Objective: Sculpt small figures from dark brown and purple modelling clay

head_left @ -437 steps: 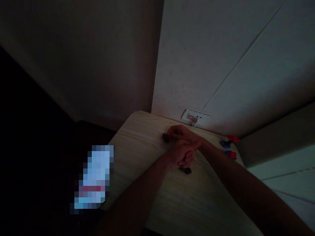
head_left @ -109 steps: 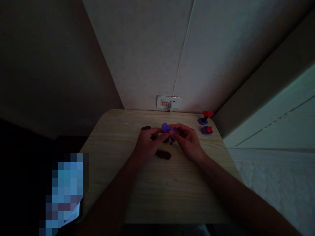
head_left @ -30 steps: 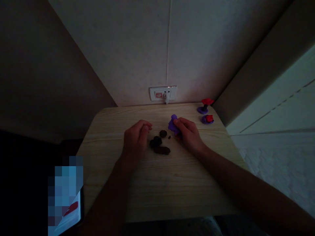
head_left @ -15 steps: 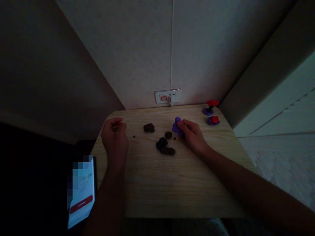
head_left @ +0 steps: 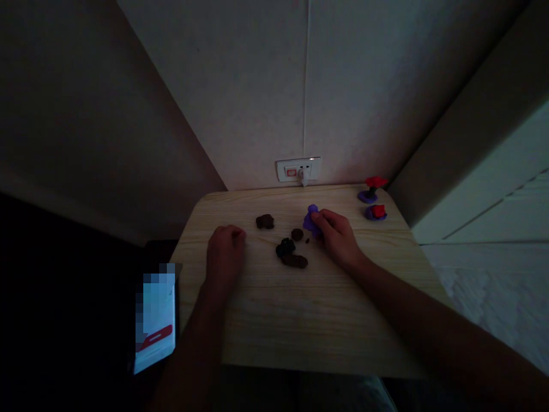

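Note:
My right hand (head_left: 338, 234) pinches a flattened, ragged-edged piece of purple modelling clay (head_left: 311, 219) between thumb and fingers, over the middle of the wooden table. Low over the left part of the table is my left hand (head_left: 225, 254), fingers curled in with the tips together; whatever they hold, if anything, is hidden. Between the hands lie brown clay lumps: one (head_left: 265, 221) towards the back, a small round one (head_left: 297, 234) by the purple piece, and a longer roll (head_left: 295, 261) touching a black clay lump (head_left: 285, 247). A tiny brown crumb (head_left: 307, 241) lies beside the round lump.
At the back right corner stand a red clay flower (head_left: 376, 182) on a purple base and a red clay piece (head_left: 378, 211) in a purple cup shape. A lit phone (head_left: 160, 320) is at the table's left edge. Behind, the wall carries a socket (head_left: 298, 170) with a plug.
My left hand has moved right and nearer, to where a small dark crumb lay, now out of sight. My right hand keeps the purple clay in place. The view has shifted slightly.

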{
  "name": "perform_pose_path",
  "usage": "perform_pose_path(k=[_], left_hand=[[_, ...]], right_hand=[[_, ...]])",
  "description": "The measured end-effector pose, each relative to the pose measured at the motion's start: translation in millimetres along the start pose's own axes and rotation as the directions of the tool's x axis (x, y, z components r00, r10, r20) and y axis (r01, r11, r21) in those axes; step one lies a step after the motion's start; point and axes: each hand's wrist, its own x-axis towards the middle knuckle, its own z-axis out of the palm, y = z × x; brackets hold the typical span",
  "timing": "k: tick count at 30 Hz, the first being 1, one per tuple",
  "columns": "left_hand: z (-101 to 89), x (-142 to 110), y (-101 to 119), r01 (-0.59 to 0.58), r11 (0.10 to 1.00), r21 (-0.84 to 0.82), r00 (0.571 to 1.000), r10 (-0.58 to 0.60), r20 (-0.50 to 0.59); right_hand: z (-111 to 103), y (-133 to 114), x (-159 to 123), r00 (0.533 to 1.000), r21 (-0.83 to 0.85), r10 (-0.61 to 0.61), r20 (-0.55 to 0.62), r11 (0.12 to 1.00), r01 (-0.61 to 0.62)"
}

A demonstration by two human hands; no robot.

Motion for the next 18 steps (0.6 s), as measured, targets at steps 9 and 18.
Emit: perform_pose_path(k=[9,18], left_hand=[[13.8,-18.3,32.1,-0.154,0.937,-0.314,0.977,0.191,0.092],[2.4,-4.3,41.1,-0.081,0.951,-0.299,0.993,0.101,0.054]], right_hand=[[-2.1,0.8,-1.2,1.000,-0.028,-0.009,0.017,1.000,0.009],[-1.5,-0.8,-2.4,0.996,-0.115,-0.073,0.055,0.990,0.079]])
